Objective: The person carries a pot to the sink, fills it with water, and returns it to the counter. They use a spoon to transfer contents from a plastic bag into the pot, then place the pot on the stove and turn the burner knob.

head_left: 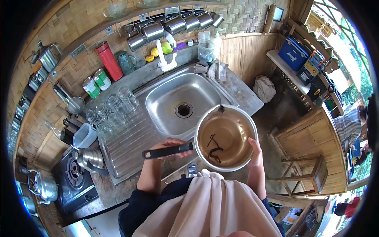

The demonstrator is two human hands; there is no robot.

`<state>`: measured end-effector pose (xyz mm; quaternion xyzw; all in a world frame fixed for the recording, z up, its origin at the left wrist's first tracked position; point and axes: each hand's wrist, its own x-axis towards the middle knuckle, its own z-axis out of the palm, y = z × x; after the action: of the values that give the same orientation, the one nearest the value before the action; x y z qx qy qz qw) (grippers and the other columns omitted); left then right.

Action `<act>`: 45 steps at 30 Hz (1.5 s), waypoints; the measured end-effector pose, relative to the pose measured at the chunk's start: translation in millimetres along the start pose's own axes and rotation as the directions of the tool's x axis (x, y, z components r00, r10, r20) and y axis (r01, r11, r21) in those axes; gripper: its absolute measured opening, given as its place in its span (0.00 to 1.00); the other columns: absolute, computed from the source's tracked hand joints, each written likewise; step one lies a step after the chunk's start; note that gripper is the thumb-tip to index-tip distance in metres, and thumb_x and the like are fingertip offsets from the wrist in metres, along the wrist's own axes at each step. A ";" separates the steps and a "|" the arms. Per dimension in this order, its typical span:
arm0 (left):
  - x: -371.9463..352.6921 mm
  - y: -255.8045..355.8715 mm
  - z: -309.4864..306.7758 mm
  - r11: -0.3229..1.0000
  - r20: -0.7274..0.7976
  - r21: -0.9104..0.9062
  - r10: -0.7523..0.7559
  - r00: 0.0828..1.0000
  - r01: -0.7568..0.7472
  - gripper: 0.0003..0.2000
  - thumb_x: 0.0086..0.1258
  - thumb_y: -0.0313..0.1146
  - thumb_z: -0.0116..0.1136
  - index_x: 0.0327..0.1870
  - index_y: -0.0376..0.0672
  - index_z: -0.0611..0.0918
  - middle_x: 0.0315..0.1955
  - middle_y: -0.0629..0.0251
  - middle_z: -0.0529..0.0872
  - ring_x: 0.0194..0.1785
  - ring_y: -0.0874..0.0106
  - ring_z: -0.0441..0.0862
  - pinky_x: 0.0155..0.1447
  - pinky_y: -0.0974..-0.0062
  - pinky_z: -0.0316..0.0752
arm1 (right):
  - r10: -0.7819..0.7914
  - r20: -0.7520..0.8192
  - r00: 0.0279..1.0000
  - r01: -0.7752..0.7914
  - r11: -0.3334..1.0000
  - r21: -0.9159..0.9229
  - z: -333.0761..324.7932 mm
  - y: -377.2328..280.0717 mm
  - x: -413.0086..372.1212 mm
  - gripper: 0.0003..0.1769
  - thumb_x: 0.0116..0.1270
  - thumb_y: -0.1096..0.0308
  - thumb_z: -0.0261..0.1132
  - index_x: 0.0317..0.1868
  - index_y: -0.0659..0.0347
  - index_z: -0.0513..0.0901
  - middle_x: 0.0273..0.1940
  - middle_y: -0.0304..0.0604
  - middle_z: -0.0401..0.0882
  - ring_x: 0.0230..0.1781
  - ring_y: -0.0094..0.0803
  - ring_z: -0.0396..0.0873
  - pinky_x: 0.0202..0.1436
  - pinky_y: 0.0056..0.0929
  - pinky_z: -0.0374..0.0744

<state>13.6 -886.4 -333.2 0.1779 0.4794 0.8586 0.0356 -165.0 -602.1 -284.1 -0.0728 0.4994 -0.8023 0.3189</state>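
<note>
A metal saucepan (252, 125) with a black handle (167, 151) is held in front of my body, tilted so that its inside faces me. The inside looks brownish, and a few thin dark strips (216, 150) show at its bottom. My left hand (173, 145) is closed around the handle close to the pan, fingers curled beneath it. On the other side my right hand (256, 152) grips the rim, its thumb over the edge. The pan overlaps the near right corner of the steel sink (166, 94) in this view.
Upturned glasses (114, 104) stand on the ribbed drainboard (130, 146). Behind the sink are a white faucet (167, 63), a red flask (108, 61) and hanging steel mugs (175, 25). A kettle (90, 158) sits by the gas stove (75, 177) at left. A wooden stool (312, 177) and another person (349, 124) are at right.
</note>
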 end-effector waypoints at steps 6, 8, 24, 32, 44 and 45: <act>43.7 30.3 -11.5 1.000 -0.386 0.008 0.007 0.923 -0.004 0.40 0.52 0.26 0.64 0.65 0.38 0.53 0.60 0.59 0.63 0.60 0.65 0.66 0.59 0.65 0.67 | -0.067 0.102 0.992 0.081 0.987 -0.136 29.4 -0.2 89.6 0.23 0.61 0.65 0.48 0.56 0.65 0.65 0.48 0.50 0.72 0.46 0.37 0.74 0.48 0.34 0.75; 45.3 23.0 -24.9 1.000 -0.465 -0.003 0.008 0.885 -0.010 0.41 0.51 0.30 0.66 0.65 0.39 0.53 0.60 0.58 0.62 0.58 0.64 0.68 0.58 0.62 0.68 | 0.050 0.200 0.979 -0.018 0.987 -0.157 54.4 -14.7 105.7 0.28 0.60 0.70 0.44 0.63 0.59 0.57 0.58 0.45 0.61 0.58 0.34 0.61 0.60 0.30 0.61; 126.3 -5.3 -81.9 0.955 -0.969 0.124 0.175 0.172 -0.271 0.20 0.61 0.37 0.49 0.52 0.38 0.65 0.45 0.55 0.74 0.43 0.66 0.78 0.41 0.67 0.79 | 0.432 0.445 0.784 -0.178 0.844 -0.506 114.1 10.4 325.1 0.39 0.63 0.39 0.47 0.66 0.56 0.55 0.65 0.41 0.56 0.66 0.33 0.53 0.66 0.31 0.53; 118.9 -5.7 -90.5 0.968 -0.987 0.148 0.158 0.033 -0.201 0.21 0.60 0.37 0.48 0.54 0.41 0.63 0.41 0.59 0.77 0.40 0.69 0.78 0.40 0.69 0.77 | 0.009 0.672 0.741 0.636 0.314 -0.705 208.4 65.6 421.1 0.35 0.61 0.55 0.55 0.65 0.59 0.54 0.64 0.55 0.52 0.64 0.50 0.55 0.64 0.37 0.59; 112.1 -18.4 -98.9 0.947 -0.979 0.121 0.164 0.123 -0.299 0.22 0.63 0.35 0.44 0.56 0.38 0.56 0.51 0.49 0.67 0.51 0.58 0.73 0.52 0.52 0.72 | -0.090 0.781 0.618 0.784 0.134 -0.606 247.0 64.1 442.9 0.24 0.61 0.73 0.48 0.60 0.64 0.60 0.58 0.57 0.61 0.55 0.54 0.66 0.56 0.43 0.69; 111.9 -18.5 -100.5 0.940 -0.977 0.110 0.162 0.138 -0.321 0.22 0.63 0.35 0.45 0.56 0.38 0.56 0.51 0.49 0.67 0.51 0.58 0.73 0.52 0.53 0.72 | -0.101 0.795 0.598 0.801 0.129 -0.585 243.3 63.5 443.4 0.24 0.61 0.73 0.48 0.59 0.64 0.60 0.57 0.56 0.62 0.54 0.54 0.66 0.55 0.43 0.70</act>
<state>-127.0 -932.0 -366.2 -0.3382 0.3004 0.7944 -0.4053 -379.7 -1063.8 -308.0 -0.6417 0.6806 -0.3473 0.0665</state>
